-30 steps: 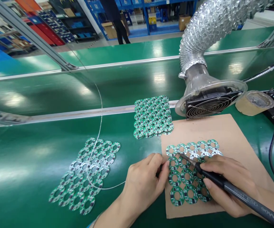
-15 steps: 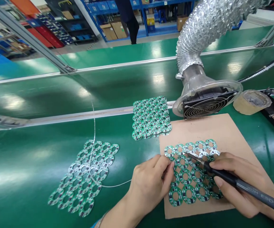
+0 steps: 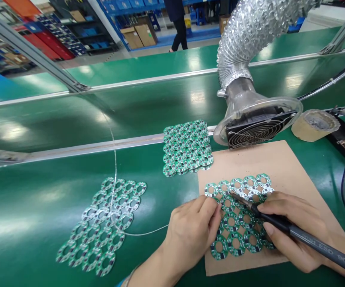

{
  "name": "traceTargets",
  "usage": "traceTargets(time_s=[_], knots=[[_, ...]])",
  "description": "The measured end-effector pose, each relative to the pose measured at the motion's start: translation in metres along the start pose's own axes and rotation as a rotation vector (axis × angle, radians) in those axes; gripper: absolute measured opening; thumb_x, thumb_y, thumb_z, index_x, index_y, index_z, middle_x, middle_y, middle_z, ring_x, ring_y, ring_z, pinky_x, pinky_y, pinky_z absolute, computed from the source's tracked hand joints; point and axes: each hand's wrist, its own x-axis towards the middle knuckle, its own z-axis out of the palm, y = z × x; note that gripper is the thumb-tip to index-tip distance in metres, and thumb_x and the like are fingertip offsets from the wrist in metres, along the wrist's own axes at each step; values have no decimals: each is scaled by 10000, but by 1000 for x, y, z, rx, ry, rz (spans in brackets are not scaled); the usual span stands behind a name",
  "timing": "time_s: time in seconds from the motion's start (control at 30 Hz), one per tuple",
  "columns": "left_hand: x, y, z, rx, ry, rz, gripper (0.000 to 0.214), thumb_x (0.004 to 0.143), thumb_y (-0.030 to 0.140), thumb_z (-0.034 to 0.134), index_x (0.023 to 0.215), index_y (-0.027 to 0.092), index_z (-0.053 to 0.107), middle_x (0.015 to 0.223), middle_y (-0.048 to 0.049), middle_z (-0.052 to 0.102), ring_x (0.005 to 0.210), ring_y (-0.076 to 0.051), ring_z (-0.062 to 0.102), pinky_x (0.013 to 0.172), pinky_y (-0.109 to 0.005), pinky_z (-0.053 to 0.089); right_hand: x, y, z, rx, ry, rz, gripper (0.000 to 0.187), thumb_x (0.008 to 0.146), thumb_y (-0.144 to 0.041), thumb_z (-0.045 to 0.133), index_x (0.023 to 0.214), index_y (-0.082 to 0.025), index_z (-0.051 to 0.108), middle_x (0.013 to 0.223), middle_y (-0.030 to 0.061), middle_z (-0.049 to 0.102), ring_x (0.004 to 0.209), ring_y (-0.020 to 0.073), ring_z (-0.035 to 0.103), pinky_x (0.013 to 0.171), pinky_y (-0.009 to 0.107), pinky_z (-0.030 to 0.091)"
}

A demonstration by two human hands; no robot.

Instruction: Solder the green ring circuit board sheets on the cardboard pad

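My right hand (image 3: 294, 227) grips a black soldering iron (image 3: 306, 238) like a pen, its metal tip down on a panel of green ring-shaped circuit boards (image 3: 235, 246), near the upper rows. My left hand (image 3: 192, 229) is closed at the panel's left edge, fingers pinched together. A thin silvery solder wire (image 3: 142, 234) runs into that fist from the left; its end is hidden by the fingers. Under the panel lies a sheet of brown cardboard (image 3: 250, 159). My right fingers cover part of the panel's right side.
Another ring-board panel (image 3: 100, 227) lies at the left, with the wire crossing over it. A stack of such panels (image 3: 187, 147) stands behind the cardboard. A fume extractor hood (image 3: 259, 123) hangs over the back edge. A yellowish round container (image 3: 315, 125) sits at right. Beyond the bench is a person (image 3: 178, 28).
The iron's tip has shifted slightly left on the panel. My left hand stays at the panel's edge. The person in the background has moved right, and the whole view has shifted a little.
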Motion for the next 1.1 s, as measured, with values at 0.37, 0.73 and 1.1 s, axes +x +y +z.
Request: traceTargets(time_s=[0.37,0.73,1.1], knots=[[6,1,0,8,11,38,175,900,179,458,727,190,485,599,30,492,498,-95,448,457,-242,323,2,1,-7,-74,-44,1,312,732,-46,531,1034,-110,580,704,73,626,593,183,619,523,309,547],[7,-1,4,47,-23,53,189,899,164,446,718,196,490,601,27,462,507,-101,432,466,-244,321,5,0,-7,-93,-41,30,261,768,-90,528,1011,-165,589,685,54,616,575,173,607,494,288,542],[12,-2,0,-189,12,-35,143,889,136,451,956,173,573,823,-35,570,714,-113,574,617,-220,494,8,-2,-6,-51,-15,5,273,757,-56,522,1015,-103,593,669,43,597,550,138,577,491,257,518]])
